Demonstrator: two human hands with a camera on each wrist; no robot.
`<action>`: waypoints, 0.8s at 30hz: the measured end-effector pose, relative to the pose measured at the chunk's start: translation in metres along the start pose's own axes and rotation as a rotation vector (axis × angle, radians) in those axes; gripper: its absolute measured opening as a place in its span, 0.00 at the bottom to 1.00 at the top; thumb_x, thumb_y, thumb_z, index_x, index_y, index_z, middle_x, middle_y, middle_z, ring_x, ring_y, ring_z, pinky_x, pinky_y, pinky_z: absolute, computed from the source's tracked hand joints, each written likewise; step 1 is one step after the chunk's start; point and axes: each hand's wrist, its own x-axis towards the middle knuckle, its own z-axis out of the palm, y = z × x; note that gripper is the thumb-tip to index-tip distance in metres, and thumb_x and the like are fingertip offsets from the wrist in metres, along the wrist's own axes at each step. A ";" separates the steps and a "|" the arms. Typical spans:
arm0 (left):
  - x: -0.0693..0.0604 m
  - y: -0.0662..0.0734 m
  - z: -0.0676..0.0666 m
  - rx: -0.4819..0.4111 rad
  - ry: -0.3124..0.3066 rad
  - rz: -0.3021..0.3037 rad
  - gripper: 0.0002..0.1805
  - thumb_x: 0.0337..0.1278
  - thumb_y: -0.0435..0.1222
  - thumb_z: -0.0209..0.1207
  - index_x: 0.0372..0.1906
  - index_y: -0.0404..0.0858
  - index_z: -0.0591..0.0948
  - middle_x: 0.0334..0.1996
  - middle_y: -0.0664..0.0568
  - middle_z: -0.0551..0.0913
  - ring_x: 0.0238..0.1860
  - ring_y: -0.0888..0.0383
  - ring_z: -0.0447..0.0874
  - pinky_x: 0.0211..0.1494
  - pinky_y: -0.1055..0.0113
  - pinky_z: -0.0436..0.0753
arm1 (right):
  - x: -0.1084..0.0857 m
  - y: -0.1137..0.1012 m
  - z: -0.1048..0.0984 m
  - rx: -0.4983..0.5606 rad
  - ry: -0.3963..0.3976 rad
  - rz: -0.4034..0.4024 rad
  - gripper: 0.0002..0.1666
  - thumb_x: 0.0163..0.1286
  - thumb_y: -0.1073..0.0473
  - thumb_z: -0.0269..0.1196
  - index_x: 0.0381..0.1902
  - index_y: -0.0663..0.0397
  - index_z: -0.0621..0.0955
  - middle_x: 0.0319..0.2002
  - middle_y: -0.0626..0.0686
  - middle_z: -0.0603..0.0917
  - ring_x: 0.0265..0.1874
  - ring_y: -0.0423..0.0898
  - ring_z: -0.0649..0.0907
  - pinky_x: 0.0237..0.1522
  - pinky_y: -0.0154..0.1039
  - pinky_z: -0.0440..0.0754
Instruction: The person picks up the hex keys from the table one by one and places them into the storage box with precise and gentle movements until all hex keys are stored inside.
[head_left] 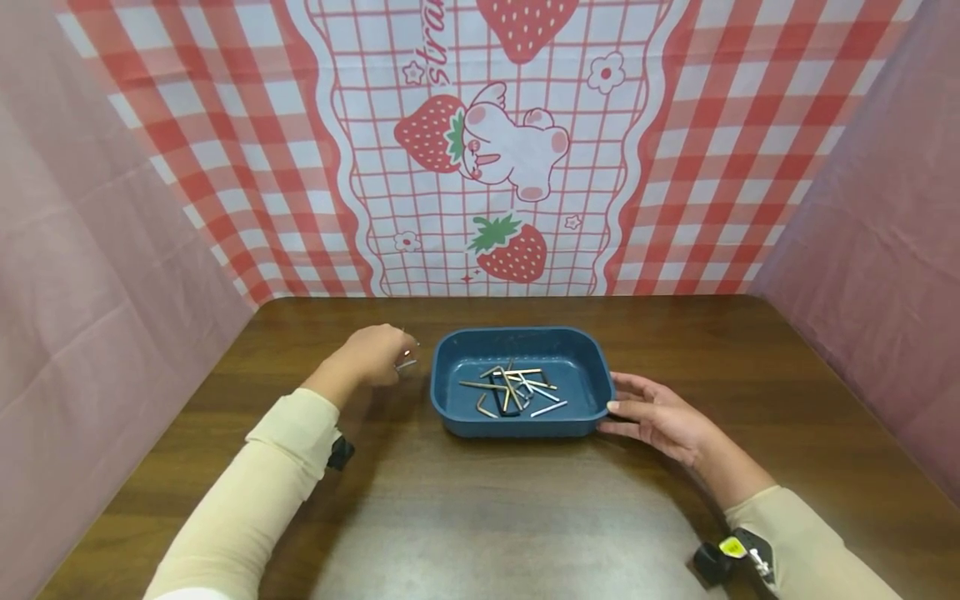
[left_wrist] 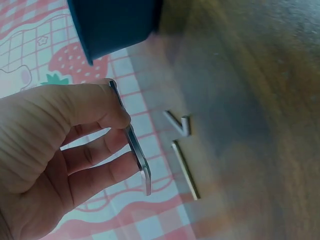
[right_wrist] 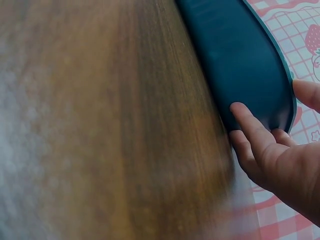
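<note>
My left hand point(head_left: 372, 354) is just left of a blue plastic tray point(head_left: 517, 428), above the table. Between thumb and fingers it pinches a grey metal hex key point(left_wrist: 136, 145), bent at its lower end. Below it, an L-shaped hex key point(left_wrist: 176, 124) and a brass-toned key point(left_wrist: 186, 170) lie on the wood. Around the tray's right end, my right hand point(head_left: 663, 419) holds on with its thumb at the rim and fingers against the outer wall point(right_wrist: 250, 65). Several silver and brass-toned hex keys point(head_left: 550, 408) lie jumbled inside, with black rectangular frame-like pieces point(head_left: 510, 412) among them.
The brown wooden table point(head_left: 480, 508) runs back to a red-and-white checked cloth point(head_left: 712, 167) with strawberry prints. Pink cloth point(head_left: 97, 250) hangs at the left, and more pink cloth point(head_left: 870, 250) at the right.
</note>
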 end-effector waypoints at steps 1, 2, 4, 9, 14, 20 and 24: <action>0.000 0.001 -0.002 -0.001 0.005 0.003 0.20 0.39 0.25 0.64 0.44 0.40 0.86 0.24 0.57 0.79 0.29 0.58 0.76 0.33 0.60 0.79 | 0.000 0.000 0.000 0.001 0.001 0.001 0.43 0.70 0.70 0.55 0.73 0.72 0.44 0.69 0.73 0.52 0.51 0.53 0.81 0.54 0.53 0.76; 0.000 0.002 -0.003 -0.001 0.009 0.006 0.19 0.40 0.25 0.63 0.43 0.41 0.86 0.25 0.57 0.79 0.29 0.57 0.77 0.34 0.59 0.79 | 0.000 0.000 0.000 0.001 0.002 0.001 0.43 0.70 0.70 0.55 0.73 0.72 0.44 0.69 0.73 0.52 0.51 0.53 0.81 0.54 0.53 0.77; 0.000 0.003 -0.006 0.005 0.024 0.022 0.16 0.42 0.26 0.62 0.39 0.42 0.86 0.25 0.57 0.80 0.29 0.58 0.77 0.35 0.59 0.79 | 0.000 0.001 0.000 0.002 0.003 0.003 0.43 0.70 0.70 0.55 0.73 0.71 0.44 0.69 0.73 0.52 0.51 0.53 0.81 0.54 0.53 0.77; 0.003 0.004 -0.013 0.010 0.039 0.052 0.13 0.44 0.28 0.64 0.38 0.44 0.86 0.23 0.58 0.78 0.28 0.58 0.75 0.33 0.60 0.77 | -0.001 0.000 -0.001 0.000 0.006 0.011 0.43 0.71 0.69 0.56 0.74 0.71 0.44 0.69 0.73 0.52 0.50 0.52 0.82 0.55 0.53 0.76; 0.006 0.006 -0.022 0.014 0.020 0.047 0.16 0.40 0.29 0.66 0.40 0.44 0.86 0.23 0.56 0.78 0.29 0.58 0.74 0.32 0.61 0.76 | -0.002 -0.001 0.000 0.001 0.005 0.011 0.43 0.71 0.70 0.56 0.73 0.71 0.44 0.70 0.74 0.50 0.50 0.52 0.82 0.54 0.53 0.76; 0.008 0.009 -0.033 0.021 -0.011 0.014 0.23 0.32 0.27 0.71 0.43 0.43 0.86 0.26 0.55 0.81 0.30 0.57 0.78 0.34 0.60 0.79 | -0.001 -0.002 0.000 0.010 0.004 0.019 0.44 0.70 0.69 0.56 0.74 0.71 0.44 0.70 0.73 0.51 0.50 0.52 0.82 0.55 0.53 0.76; 0.011 0.011 -0.038 0.028 0.001 0.021 0.22 0.34 0.26 0.70 0.43 0.43 0.86 0.27 0.55 0.82 0.30 0.58 0.78 0.35 0.59 0.79 | 0.000 -0.001 0.000 0.014 0.005 0.017 0.43 0.70 0.70 0.56 0.73 0.71 0.44 0.68 0.72 0.54 0.50 0.52 0.82 0.54 0.53 0.76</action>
